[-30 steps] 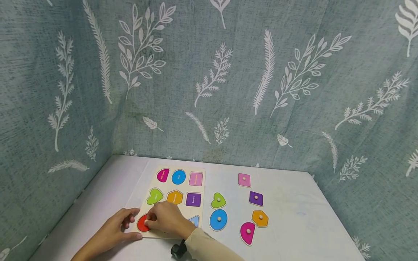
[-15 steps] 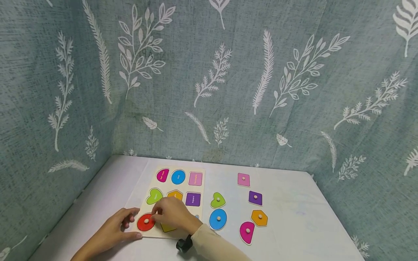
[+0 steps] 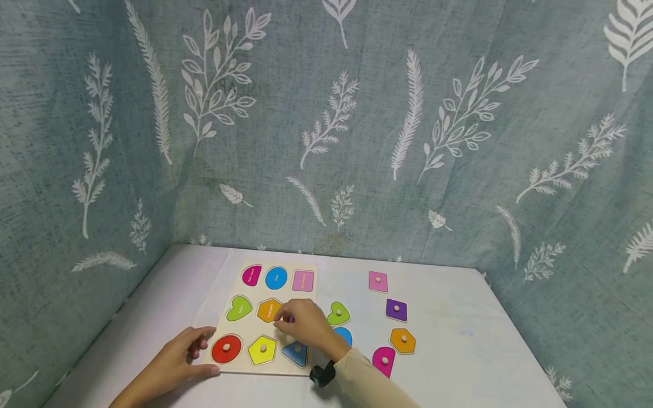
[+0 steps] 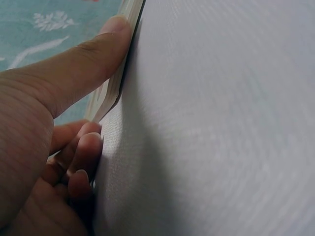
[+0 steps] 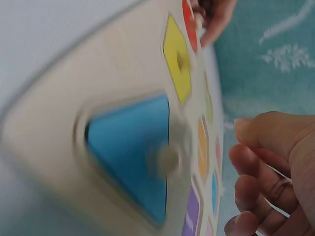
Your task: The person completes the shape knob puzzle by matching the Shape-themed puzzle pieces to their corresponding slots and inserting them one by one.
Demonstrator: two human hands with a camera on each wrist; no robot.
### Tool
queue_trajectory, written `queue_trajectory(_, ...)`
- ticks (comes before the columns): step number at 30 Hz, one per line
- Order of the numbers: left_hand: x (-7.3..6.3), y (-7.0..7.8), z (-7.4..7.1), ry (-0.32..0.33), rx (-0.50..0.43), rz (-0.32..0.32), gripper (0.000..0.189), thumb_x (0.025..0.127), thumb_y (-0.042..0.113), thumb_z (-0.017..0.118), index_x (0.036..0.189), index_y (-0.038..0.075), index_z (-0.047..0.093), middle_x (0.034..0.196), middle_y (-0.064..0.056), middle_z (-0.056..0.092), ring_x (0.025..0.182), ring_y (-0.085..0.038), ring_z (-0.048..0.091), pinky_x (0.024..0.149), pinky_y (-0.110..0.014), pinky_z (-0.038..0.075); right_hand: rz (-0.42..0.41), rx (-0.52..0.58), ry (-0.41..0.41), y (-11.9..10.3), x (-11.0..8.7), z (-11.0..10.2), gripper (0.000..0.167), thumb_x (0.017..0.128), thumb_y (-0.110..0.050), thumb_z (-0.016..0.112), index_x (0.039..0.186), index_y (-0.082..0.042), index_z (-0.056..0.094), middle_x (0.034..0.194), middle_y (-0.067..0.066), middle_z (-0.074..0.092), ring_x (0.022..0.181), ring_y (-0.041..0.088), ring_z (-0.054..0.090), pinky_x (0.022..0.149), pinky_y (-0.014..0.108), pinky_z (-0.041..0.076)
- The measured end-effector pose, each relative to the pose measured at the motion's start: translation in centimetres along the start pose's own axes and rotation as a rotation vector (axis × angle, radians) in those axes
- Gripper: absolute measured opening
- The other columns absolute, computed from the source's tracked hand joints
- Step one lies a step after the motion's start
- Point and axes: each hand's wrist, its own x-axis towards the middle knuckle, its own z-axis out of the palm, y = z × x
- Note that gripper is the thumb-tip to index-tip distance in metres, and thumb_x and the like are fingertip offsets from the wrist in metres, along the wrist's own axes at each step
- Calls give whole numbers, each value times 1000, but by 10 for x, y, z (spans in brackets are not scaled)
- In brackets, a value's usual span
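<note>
A pale shape puzzle board [image 3: 242, 330] lies at the left of the table. My left hand [image 3: 178, 357] holds its near left corner, with the thumb [image 4: 91, 56] along the near edge and the other fingers at the left side. Knobbed pieces sit in the nearest row: a red circle [image 3: 227, 354], a yellow pentagon [image 3: 262, 354] and a blue triangle [image 5: 130, 152]. Above the board's right side hovers my right hand [image 3: 308, 326], its fingers loosely bent and nothing between them. It covers most of the purple square slot [image 5: 192, 214].
Right of the board lie loose knobbed pieces: a green heart [image 3: 338, 314], a blue oval [image 3: 344, 334] partly behind my right arm, a magenta half circle [image 3: 384, 358], an orange hexagon [image 3: 403, 341], a purple square [image 3: 396, 310] and a pink square [image 3: 378, 281]. Patterned cloth [image 3: 326, 141] hangs behind.
My right hand has let go of the red circle's knob and moved right across the board, uncovering the yellow pentagon and blue triangle. My left hand keeps its place at the corner.
</note>
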Motion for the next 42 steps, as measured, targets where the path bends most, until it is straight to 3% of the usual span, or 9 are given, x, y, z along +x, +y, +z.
queue_trajectory(10,-3,3,-1,-17,-19,-73,91,63,32,99,135,-5,58,89,0,50,83,-16,48,69,-24,42,91,36,22,38,-16,-30,5,94,-23,77,93,-19,79,76,-16,60,70,3,51,64,20,46)
queue_trajectory(28,1,4,-1,-24,-28,-85,92,62,31,100,135,-7,58,90,-2,49,84,-18,48,69,-25,44,211,-30,187,119,-56,-98,6,92,-14,77,98,-12,78,76,-9,62,69,9,51,63,27,45)
queue_trajectory(36,1,7,2,-34,-37,-126,94,60,32,100,136,-6,58,88,-2,49,84,-17,49,70,-24,47,309,-20,224,149,-79,-114,7,91,-13,78,98,-10,77,74,-9,60,70,12,52,65,29,47)
queue_trajectory(42,3,7,1,-34,-29,-109,94,62,33,100,136,-6,58,89,-2,49,84,-17,49,71,-24,46,368,-36,217,165,-91,-121,6,91,-14,79,95,-11,76,72,-8,59,71,12,53,67,30,47)
